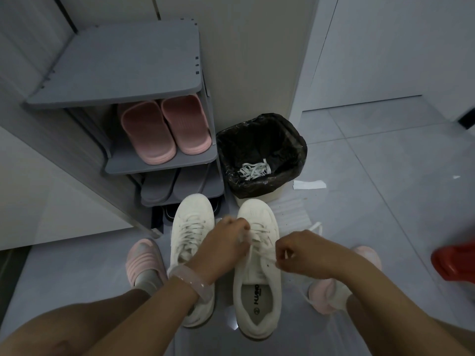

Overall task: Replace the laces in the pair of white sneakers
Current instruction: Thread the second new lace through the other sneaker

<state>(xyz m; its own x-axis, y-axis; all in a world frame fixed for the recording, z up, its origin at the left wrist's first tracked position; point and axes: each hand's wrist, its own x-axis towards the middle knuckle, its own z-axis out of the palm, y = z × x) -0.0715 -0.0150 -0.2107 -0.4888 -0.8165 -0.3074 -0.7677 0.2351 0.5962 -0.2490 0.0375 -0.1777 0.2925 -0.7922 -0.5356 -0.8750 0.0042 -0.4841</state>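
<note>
Two white low-top sneakers stand side by side on the grey tiled floor [359,176], toes toward a grey plastic shoe rack [115,73]. The left sneaker [191,235] is laced; the right sneaker [258,278] has both hands over its tongue. The left hand [221,247], with a pale translucent bangle [191,280] on its wrist, pinches a white flat lace [253,249] at the eyelets. The right hand [300,253] is curled around the same lace's other end, which loops out toward the floor. Beside the rack, a black-lined waste bin [262,155] holds a tangle of discarded white laces [253,170]. Pink slippers [164,129] sit on the rack's shelf.
</note>
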